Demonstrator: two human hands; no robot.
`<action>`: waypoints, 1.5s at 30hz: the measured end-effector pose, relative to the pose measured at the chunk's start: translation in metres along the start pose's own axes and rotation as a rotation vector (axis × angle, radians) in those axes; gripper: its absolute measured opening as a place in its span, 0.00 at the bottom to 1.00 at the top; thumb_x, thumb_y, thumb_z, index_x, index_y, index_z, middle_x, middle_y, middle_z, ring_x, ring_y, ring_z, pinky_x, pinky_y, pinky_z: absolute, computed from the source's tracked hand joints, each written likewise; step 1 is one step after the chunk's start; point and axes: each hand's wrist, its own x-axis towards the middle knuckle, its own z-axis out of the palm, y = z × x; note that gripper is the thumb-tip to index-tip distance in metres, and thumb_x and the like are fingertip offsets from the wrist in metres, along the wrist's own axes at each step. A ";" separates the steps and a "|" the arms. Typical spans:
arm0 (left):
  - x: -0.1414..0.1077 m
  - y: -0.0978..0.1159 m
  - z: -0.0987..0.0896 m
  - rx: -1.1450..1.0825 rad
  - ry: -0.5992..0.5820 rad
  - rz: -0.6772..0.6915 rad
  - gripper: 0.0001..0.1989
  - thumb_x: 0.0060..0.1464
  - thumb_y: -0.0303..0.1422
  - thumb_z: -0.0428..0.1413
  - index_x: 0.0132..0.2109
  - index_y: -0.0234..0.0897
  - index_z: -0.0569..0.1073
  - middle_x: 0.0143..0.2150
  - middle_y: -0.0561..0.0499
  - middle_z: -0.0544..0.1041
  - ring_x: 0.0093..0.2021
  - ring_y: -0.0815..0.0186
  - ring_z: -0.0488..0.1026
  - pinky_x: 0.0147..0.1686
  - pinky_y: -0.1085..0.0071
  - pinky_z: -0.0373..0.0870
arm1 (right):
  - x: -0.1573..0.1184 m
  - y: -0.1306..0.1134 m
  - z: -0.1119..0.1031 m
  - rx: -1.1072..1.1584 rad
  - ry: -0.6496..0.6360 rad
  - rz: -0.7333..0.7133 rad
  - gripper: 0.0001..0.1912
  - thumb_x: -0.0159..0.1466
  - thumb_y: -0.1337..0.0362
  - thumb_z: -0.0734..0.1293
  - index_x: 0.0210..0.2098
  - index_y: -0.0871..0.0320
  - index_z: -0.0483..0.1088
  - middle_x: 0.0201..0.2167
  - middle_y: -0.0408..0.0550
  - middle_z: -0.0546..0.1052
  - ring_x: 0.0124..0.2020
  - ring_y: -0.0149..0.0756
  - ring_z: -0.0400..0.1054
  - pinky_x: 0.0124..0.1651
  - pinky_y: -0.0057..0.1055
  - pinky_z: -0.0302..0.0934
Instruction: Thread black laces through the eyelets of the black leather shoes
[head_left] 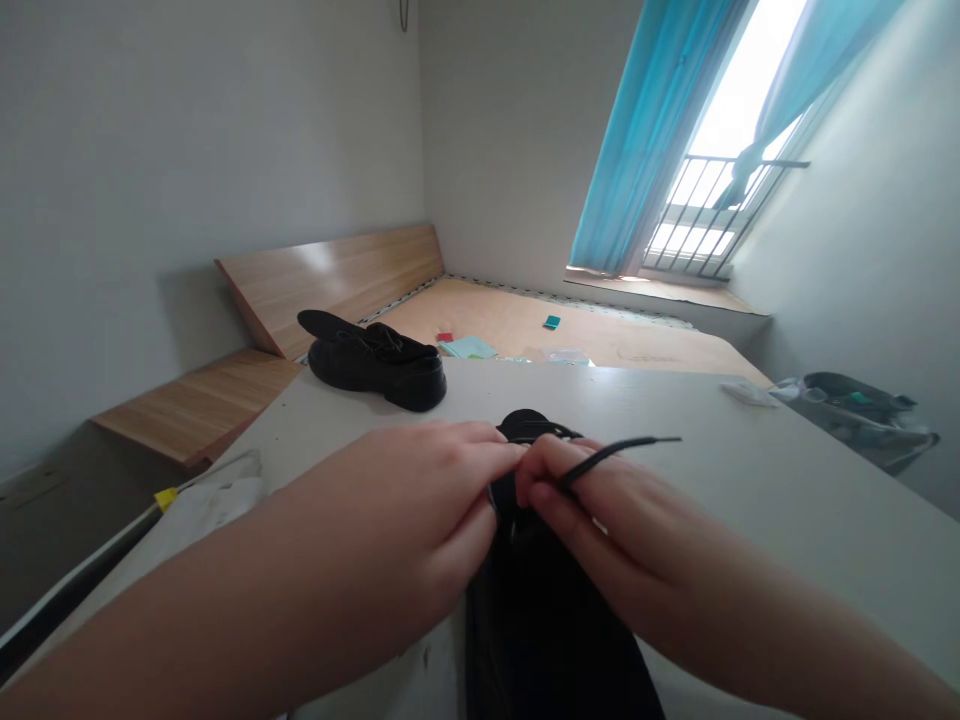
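Black lace-up shoe (536, 560) sits nr the white surface's (750, 480) near edge, betw. both hands. R hand (619, 515): grip pinched on thin black lace (619, 448), tip free. L hand (420, 490): fingers curled at shoe, grip's hold hidden, can't tell. 2nd black shoe (375, 372): far L corner.

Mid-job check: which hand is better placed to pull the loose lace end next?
Likely the right hand: the black lace end juts from its curled fingers. The left hand sits farther from that tip.
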 end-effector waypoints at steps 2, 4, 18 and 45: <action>0.001 0.001 0.004 -0.017 -0.050 -0.032 0.14 0.58 0.30 0.44 0.38 0.43 0.74 0.44 0.51 0.79 0.45 0.57 0.76 0.42 0.63 0.73 | -0.004 0.000 0.002 -0.237 -0.100 -0.166 0.10 0.67 0.71 0.57 0.42 0.59 0.68 0.42 0.51 0.76 0.47 0.42 0.70 0.59 0.47 0.58; 0.001 0.001 0.006 -0.045 -0.076 -0.046 0.14 0.58 0.30 0.43 0.39 0.43 0.74 0.47 0.51 0.79 0.45 0.58 0.76 0.42 0.63 0.72 | -0.010 0.002 0.000 -0.342 -0.175 -0.276 0.14 0.65 0.73 0.59 0.49 0.60 0.68 0.50 0.53 0.75 0.56 0.42 0.67 0.66 0.45 0.51; 0.005 0.008 0.023 -0.087 -0.217 0.107 0.13 0.56 0.24 0.50 0.37 0.41 0.79 0.40 0.49 0.80 0.45 0.60 0.75 0.52 0.63 0.66 | -0.013 0.010 -0.017 -0.745 0.085 -0.218 0.11 0.65 0.72 0.59 0.32 0.56 0.72 0.28 0.51 0.76 0.25 0.42 0.69 0.27 0.38 0.60; 0.006 0.019 0.027 -0.064 -0.212 0.050 0.11 0.57 0.25 0.51 0.40 0.38 0.78 0.37 0.48 0.78 0.41 0.59 0.74 0.44 0.65 0.69 | -0.007 0.019 -0.034 -0.409 0.059 -0.083 0.15 0.67 0.69 0.58 0.47 0.51 0.72 0.44 0.46 0.78 0.45 0.41 0.72 0.46 0.39 0.66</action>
